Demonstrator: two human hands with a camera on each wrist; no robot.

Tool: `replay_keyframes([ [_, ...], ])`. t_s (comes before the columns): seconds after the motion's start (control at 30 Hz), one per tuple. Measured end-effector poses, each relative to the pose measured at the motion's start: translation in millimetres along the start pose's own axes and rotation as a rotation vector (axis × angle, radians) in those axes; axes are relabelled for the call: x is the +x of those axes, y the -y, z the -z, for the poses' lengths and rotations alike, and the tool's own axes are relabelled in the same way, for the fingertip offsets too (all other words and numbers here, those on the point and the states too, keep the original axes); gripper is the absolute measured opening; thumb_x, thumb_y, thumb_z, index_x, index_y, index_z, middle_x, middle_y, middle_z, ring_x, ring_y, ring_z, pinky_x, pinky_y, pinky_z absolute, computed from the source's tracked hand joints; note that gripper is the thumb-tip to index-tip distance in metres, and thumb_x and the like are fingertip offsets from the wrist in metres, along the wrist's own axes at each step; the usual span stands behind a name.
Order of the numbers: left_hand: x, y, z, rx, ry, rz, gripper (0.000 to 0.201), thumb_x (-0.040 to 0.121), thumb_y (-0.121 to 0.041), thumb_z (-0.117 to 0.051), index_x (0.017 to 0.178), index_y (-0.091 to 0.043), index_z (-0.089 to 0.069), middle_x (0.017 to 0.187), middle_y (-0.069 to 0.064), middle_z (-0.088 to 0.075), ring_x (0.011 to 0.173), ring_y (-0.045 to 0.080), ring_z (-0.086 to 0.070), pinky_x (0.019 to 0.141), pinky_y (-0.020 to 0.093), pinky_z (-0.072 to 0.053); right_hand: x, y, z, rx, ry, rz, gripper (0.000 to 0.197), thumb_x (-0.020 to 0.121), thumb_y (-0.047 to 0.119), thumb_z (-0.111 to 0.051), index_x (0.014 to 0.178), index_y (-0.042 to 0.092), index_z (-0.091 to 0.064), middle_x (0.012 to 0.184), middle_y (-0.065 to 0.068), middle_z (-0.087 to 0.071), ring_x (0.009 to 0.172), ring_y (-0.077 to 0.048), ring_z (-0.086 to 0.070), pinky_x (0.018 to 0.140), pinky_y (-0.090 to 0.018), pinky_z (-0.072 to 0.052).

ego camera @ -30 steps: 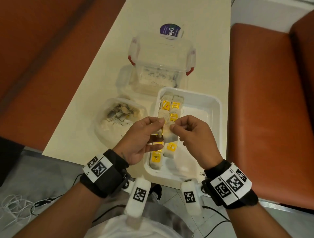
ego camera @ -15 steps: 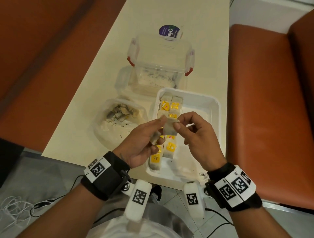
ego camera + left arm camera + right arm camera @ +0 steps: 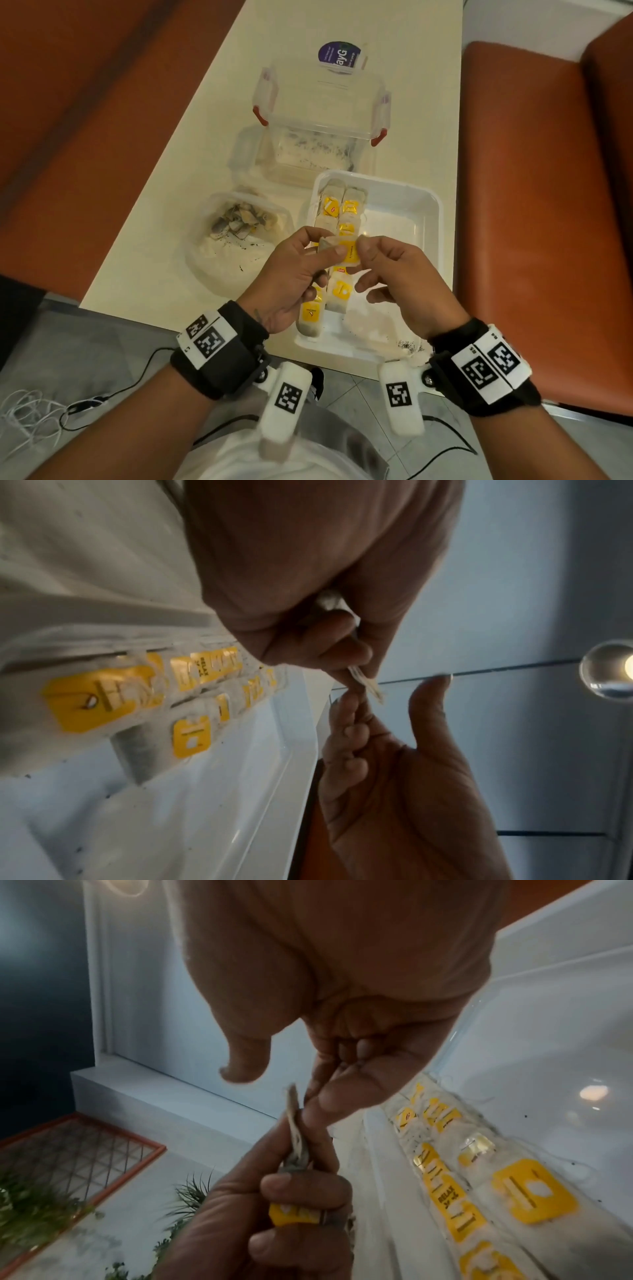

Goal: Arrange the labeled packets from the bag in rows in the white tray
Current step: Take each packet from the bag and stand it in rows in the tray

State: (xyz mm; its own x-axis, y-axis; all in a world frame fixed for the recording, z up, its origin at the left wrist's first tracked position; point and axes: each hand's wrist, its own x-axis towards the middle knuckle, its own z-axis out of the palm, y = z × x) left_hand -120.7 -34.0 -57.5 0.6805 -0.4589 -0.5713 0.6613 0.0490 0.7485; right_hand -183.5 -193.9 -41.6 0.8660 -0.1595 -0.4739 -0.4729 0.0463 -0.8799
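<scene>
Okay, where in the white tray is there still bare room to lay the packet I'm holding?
The white tray is bare between the two rows of packets and its right wall. The left side is crowded. Both the left hand and right hand pinch the held packet above the rows.

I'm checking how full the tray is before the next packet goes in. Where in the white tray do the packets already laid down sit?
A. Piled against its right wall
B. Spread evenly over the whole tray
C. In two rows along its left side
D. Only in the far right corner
C: the laid packets form two side-by-side rows along the left side of the white tray, whose right part holds none.
</scene>
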Motion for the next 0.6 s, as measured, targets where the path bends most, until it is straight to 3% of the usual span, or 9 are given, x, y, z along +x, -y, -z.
replay_keyframes([
  [0.07,0,4,0,0.026,-0.017,-0.029,0.020,0.089,-0.018,-0.072,0.103,-0.020,-0.058,0.065,-0.008,-0.061,0.048,0.007,-0.042,0.036,0.017,-0.027,2,-1,1,-0.050,-0.022,0.008,0.030,0.083,0.035,-0.074,0.100,0.011,-0.070,0.084,-0.003,-0.073,0.065,-0.010,-0.065,0.058,-0.023,-0.051],
  [0.17,-1,5,4,0.047,-0.012,-0.042,0.020,0.090,-0.020,-0.070,0.108,-0.020,-0.059,0.065,-0.010,-0.062,0.049,0.008,-0.043,0.037,0.018,-0.025,6,0,7,-0.056,-0.052,0.009,0.012,0.090,0.013,-0.072,0.101,0.009,-0.071,0.082,-0.003,-0.074,0.068,-0.009,-0.067,0.061,-0.024,-0.051],
  [0.33,-2,5,15,0.220,-0.028,-0.047,0.014,0.086,-0.021,-0.075,0.091,-0.020,-0.063,0.070,-0.008,-0.063,0.046,0.007,-0.041,0.038,0.016,-0.027,8,8,13,-0.117,-0.052,0.068,0.008,0.090,0.011,-0.071,0.098,0.012,-0.073,0.080,-0.002,-0.072,0.068,-0.009,-0.066,0.064,-0.025,-0.050],
  [0.43,-5,7,19,0.300,-0.006,-0.039,0.019,0.082,-0.016,-0.079,0.093,-0.016,-0.063,0.068,-0.006,-0.061,0.044,0.006,-0.042,0.039,0.015,-0.029,9,8,14,-0.214,-0.031,0.090,0.008,0.089,0.012,-0.073,0.097,0.013,-0.073,0.078,-0.003,-0.071,0.066,-0.009,-0.065,0.061,-0.022,-0.050],
  [0.5,-7,8,23,0.331,-0.001,-0.032,0.023,0.082,-0.012,-0.079,0.099,-0.012,-0.064,0.076,0.001,-0.065,0.044,0.004,-0.044,0.039,0.012,-0.031,10,4,16,-0.335,-0.016,0.115,0.006,0.089,0.015,-0.074,0.095,0.016,-0.074,0.074,0.000,-0.071,0.064,-0.006,-0.063,0.060,-0.022,-0.049],
  [0.6,-8,8,35,0.337,-0.087,-0.022,0.019,0.085,-0.021,-0.076,0.099,-0.017,-0.065,0.082,0.004,-0.072,0.048,0.007,-0.043,0.039,0.014,-0.029,14,-8,16,-0.641,0.045,0.134,0.004,0.086,0.025,-0.076,0.089,0.026,-0.075,0.074,0.013,-0.069,0.064,0.001,-0.059,0.068,-0.023,-0.048],
])
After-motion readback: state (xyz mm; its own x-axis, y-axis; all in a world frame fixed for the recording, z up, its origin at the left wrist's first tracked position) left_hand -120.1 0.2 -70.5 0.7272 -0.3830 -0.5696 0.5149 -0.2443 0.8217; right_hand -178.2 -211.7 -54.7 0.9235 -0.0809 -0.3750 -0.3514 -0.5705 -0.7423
